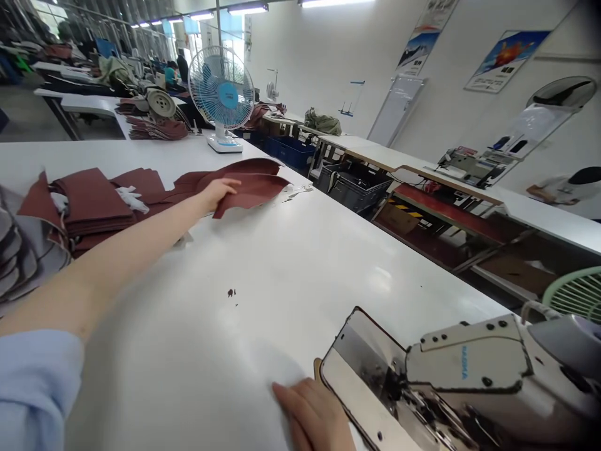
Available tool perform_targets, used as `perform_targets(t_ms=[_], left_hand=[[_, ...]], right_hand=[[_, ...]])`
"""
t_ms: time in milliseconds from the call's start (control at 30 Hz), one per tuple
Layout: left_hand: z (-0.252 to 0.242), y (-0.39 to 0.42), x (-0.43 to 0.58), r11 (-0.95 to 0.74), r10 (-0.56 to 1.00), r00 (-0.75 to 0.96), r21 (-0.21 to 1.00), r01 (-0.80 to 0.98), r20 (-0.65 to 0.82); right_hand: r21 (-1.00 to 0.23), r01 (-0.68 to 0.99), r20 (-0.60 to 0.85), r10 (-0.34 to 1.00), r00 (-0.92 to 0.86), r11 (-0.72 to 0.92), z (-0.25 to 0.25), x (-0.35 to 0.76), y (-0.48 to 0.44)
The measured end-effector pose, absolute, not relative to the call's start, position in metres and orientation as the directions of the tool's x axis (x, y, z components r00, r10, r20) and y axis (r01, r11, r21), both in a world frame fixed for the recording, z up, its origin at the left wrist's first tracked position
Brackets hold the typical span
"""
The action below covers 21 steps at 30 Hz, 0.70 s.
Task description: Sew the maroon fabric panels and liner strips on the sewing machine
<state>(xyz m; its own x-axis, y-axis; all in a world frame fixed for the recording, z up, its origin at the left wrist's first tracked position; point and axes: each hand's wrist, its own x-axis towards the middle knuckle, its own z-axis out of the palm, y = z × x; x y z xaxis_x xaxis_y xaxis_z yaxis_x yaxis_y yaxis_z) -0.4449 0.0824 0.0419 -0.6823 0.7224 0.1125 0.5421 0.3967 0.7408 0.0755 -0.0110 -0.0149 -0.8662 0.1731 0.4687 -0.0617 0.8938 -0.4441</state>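
Observation:
My left hand (220,194) reaches far over the white table and grips a maroon cut fabric piece (256,191), thumb and fingers at its near edge. The piece lies curved over another maroon piece at the end of a row. Close to the left forearm are stacks of folded maroon fabric pieces (96,203), with white scraps tucked among them. Low in the view, my right hand (319,416) rests on the tabletop with its fingers stretched to the left and nothing visible in them. It lies beside the plate of a sewing machine (469,357).
Grey layered pieces (16,257) lie at the left edge. A blue and white fan (225,144) stands at the table's far end. Small dark scraps (231,292) dot the white tabletop (188,351). Beyond it are a dark crate (352,188) and a green fan cover (575,297).

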Motion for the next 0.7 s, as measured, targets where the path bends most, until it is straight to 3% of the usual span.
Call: perform_targets(t_ms=[167,367,467,533,600,700], left_hand=[[0.014,0.017,-0.376,0.476,0.795,-0.597,0.723,0.5,-0.11],[0.017,-0.066,-0.245,0.464,0.885,-0.228,0.746,0.477,-0.405],[0.035,-0.101,-0.201,0.384,0.886,0.062,0.802,0.458,-0.459],[0.05,-0.118,-0.209,0.253,0.909,0.144,0.794,0.553,-0.39],[0.064,-0.131,-0.247,0.187,0.97,-0.018,0.687,0.702,-0.244],[0.079,-0.148,-0.334,0.423,0.877,-0.48,0.472,0.774,0.001]], right_hand=[[-0.446,-0.007,0.418,0.201,-0.886,0.895,-0.003,0.078,-0.017],[-0.212,0.2,0.404,0.272,-0.873,0.957,-0.007,0.074,-0.026],[-0.137,0.211,0.305,0.244,-0.92,0.968,-0.006,0.069,-0.034],[-0.112,0.295,0.254,0.314,-0.915,0.949,-0.004,0.067,-0.039],[-0.056,0.408,0.246,0.408,-0.879,0.912,-0.002,0.067,-0.042],[0.048,0.463,0.26,0.437,-0.861,0.885,-0.003,0.071,-0.042]])
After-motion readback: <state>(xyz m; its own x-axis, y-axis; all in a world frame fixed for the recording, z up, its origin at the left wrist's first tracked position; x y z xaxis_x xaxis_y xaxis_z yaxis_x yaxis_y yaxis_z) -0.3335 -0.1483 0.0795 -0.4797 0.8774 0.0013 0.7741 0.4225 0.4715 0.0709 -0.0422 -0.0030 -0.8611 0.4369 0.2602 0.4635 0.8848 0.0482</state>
